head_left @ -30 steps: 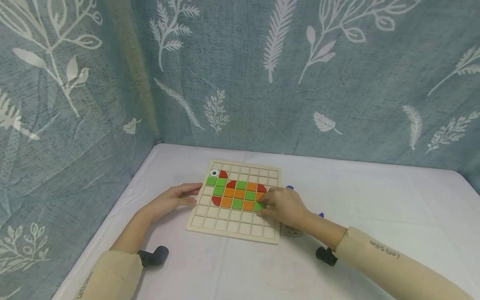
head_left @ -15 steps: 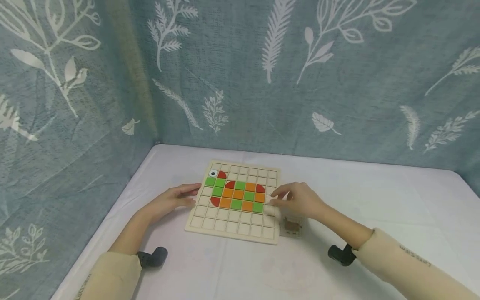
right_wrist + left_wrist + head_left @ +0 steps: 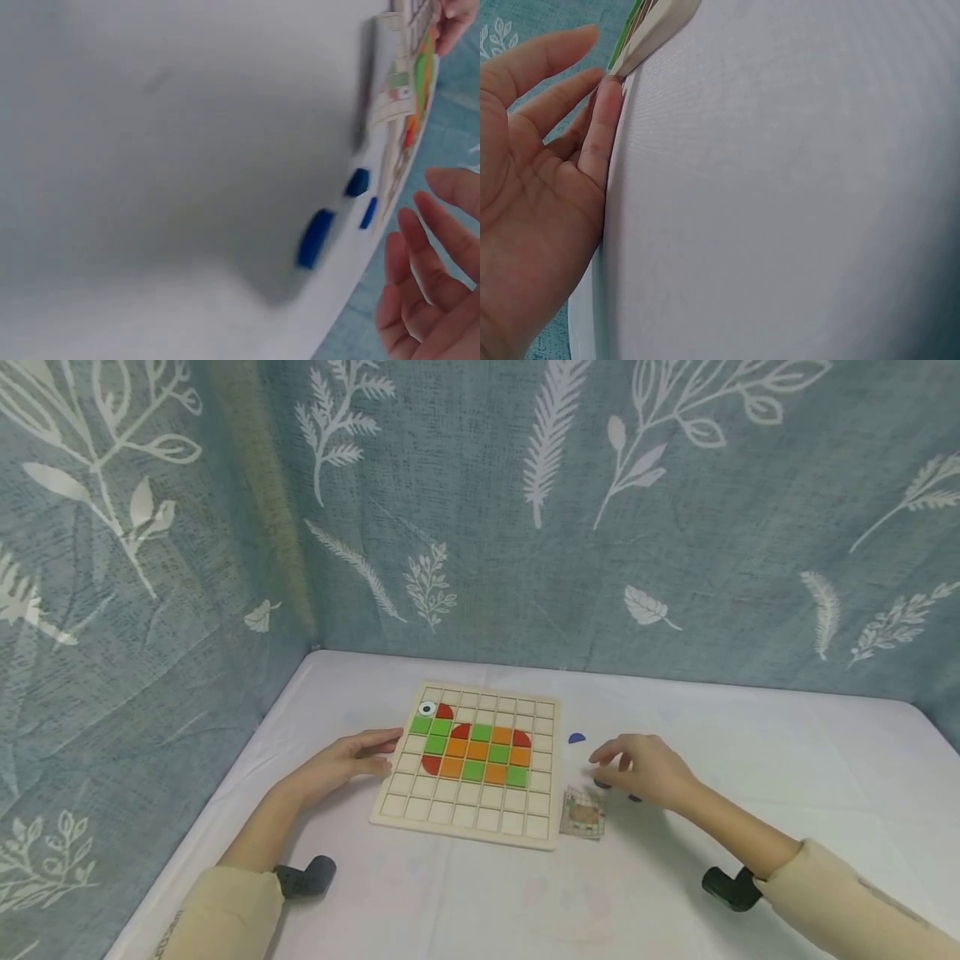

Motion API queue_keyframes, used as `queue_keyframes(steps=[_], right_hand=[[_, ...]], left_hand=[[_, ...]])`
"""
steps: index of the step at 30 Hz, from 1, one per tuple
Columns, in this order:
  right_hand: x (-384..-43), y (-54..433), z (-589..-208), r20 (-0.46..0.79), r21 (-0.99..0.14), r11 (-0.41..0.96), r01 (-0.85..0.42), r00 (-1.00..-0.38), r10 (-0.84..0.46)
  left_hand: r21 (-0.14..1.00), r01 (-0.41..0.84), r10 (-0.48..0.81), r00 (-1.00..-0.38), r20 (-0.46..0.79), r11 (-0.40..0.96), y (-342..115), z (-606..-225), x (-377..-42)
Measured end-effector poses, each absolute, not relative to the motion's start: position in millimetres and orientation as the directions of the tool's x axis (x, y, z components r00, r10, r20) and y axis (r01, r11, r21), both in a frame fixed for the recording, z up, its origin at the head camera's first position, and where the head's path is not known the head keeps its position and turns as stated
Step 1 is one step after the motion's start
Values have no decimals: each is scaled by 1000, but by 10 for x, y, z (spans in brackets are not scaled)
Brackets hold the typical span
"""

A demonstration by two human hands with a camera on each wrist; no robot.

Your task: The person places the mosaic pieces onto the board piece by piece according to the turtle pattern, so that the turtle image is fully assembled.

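A square wooden grid board (image 3: 465,816) lies on the table, bearing green, orange and red tiles (image 3: 477,749) and a round white eye piece (image 3: 427,708) at its upper left. My left hand (image 3: 341,762) rests by the board's left edge, fingers extended, fingertips at the rim. To the right of the board, my right hand (image 3: 648,768) hovers over small blue pieces, its fingers loosely bent and holding nothing visible. One blue half-round piece (image 3: 577,737) lies beyond the fingertips. In the right wrist view another blue piece (image 3: 316,238) lies nearest that camera.
Beside the board's lower right edge lies a small stack of picture cards (image 3: 583,814). A white cloth (image 3: 465,902) covers the table, and a blue-grey leaf-patterned curtain (image 3: 480,568) stands behind it and at the left. Each wrist wears a dark camera (image 3: 309,877).
My right hand has drawn away from the green tile at the board's right side and moved right over the blue pieces, uncovering the cards. The left hand stays put.
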State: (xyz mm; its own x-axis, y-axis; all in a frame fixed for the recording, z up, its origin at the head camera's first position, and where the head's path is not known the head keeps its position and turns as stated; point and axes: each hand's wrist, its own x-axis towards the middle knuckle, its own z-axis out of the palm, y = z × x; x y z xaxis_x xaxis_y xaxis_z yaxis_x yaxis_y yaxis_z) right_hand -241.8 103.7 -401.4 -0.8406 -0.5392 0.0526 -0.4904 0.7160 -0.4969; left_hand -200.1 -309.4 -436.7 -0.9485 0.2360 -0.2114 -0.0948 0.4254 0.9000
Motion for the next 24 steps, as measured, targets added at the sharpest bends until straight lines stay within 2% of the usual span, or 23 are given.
queue_keyframes(steps=[10, 18, 24], right_hand=[[-2367, 1161, -4166, 98, -460, 772, -438, -889, -447], [-2371, 1124, -4303, 111, -468, 772, -430, -895, -431], [-2381, 1105, -4339, 119, -428, 789, -440, -893, -433]], left_hand=[[899, -89, 239, -948, -208, 428, -3086, -4372, -2010], [904, -97, 235, -949, -210, 415, -3106, -4389, -2007], [894, -93, 230, -950, -212, 438, -3088, -4367, -2007]])
